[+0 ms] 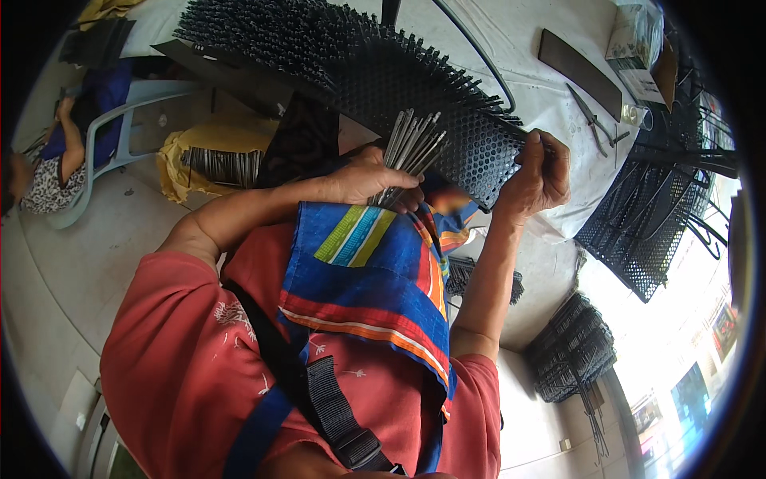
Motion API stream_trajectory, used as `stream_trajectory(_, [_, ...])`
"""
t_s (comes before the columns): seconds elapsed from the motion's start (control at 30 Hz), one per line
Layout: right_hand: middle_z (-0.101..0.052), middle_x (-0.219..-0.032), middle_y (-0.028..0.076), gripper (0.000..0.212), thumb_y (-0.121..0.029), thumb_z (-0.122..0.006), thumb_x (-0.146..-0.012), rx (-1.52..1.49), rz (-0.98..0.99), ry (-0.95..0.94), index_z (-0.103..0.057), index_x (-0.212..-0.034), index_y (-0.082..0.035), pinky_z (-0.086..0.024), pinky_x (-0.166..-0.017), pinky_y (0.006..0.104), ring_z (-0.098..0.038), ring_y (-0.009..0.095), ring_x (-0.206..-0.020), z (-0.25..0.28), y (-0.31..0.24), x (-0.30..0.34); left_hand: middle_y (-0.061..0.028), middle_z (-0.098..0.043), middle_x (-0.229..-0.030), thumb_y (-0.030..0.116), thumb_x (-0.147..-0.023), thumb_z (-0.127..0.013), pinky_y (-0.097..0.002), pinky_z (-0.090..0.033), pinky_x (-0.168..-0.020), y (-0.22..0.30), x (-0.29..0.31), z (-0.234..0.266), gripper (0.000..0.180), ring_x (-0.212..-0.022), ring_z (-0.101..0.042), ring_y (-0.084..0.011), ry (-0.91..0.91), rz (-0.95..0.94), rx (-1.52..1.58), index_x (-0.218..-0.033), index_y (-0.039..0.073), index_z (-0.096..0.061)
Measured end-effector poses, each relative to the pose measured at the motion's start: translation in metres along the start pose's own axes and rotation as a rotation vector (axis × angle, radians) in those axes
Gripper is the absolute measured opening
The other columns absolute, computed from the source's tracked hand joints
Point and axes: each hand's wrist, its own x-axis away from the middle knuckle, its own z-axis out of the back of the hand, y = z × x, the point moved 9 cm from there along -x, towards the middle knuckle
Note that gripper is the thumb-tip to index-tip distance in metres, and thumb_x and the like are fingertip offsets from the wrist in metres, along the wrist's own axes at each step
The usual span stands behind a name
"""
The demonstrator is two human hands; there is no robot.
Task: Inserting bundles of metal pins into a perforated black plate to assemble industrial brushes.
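My left hand [363, 179] is closed round a bundle of thin grey metal strips [412, 142], their ends fanned out above the fingers. Just right of the bundle lies a black perforated panel [477, 153] with rows of round holes. Dense black upright pieces [295, 40] cover the panel's far and left part. At the panel's right edge is my right hand [538, 177], its thumb and fingers pinched together. Whatever sits in that pinch is too small to make out. A blue striped cloth [359, 275] hangs over my front, below the left hand.
On the white-covered table, a pair of pliers [589, 120], a dark curved plate [578, 72] and a clear cup [637, 116] lie to the right. Black mesh racks [638, 215] stand beyond. At left are a yellow-wrapped bundle [211, 156] and a person on a chair [120, 140].
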Motion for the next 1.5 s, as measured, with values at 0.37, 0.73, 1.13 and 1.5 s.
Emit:
stream_trajectory(0.37, [-0.063,-0.073,0.005,0.013,0.005,-0.073,-0.073,0.35,0.162,-0.182,-0.07,-0.084,-0.001,-0.045,-0.058,0.0227,-0.057,0.009,-0.064,-0.036,-0.019,-0.009,-0.0181,-0.068,-0.085,0.005,-0.088,-0.059,-0.0322,-0.058,-0.063,0.001,-0.006,-0.001,0.018,-0.07,-0.068,-0.0231,0.021,0.033,0.02,-0.106,-0.001,-0.06])
stream_trajectory(0.73, [-0.061,-0.074,0.006,0.016,-0.012,-0.072,-0.079,0.734,0.466,-0.32,-0.071,-0.094,-0.011,-0.048,-0.055,0.0316,-0.062,0.024,-0.061,-0.059,-0.039,-0.001,-0.0172,-0.069,-0.082,0.005,-0.087,-0.061,-0.0313,-0.056,-0.06,0.001,-0.007,0.002,0.016,-0.066,-0.067,-0.0208,0.024,0.034,0.054,-0.101,-0.002,-0.063])
stream_trajectory(1.13, [-0.06,-0.065,0.002,0.007,-0.003,-0.07,-0.081,-0.127,-0.817,-0.41,-0.065,-0.079,0.001,-0.035,-0.044,0.0204,-0.048,0.005,-0.051,-0.04,0.041,0.094,-0.0141,-0.07,-0.085,0.002,-0.088,-0.06,-0.0313,-0.057,-0.065,0.014,0.001,-0.023,0.02,-0.072,-0.069,-0.0203,-0.188,-0.104,0.059,-0.107,0.001,-0.063])
stream_trajectory(1.5, [-0.062,-0.074,0.008,0.01,0.001,-0.07,-0.07,0.361,0.38,-0.477,-0.067,-0.078,-0.004,-0.045,-0.05,0.0279,-0.06,0.017,-0.059,-0.046,-0.088,0.059,-0.0156,-0.069,-0.089,0.008,-0.088,-0.064,-0.0347,-0.06,-0.064,0.009,-0.008,-0.002,0.015,-0.075,-0.07,-0.024,-0.128,0.024,0.203,-0.099,-0.003,-0.064])
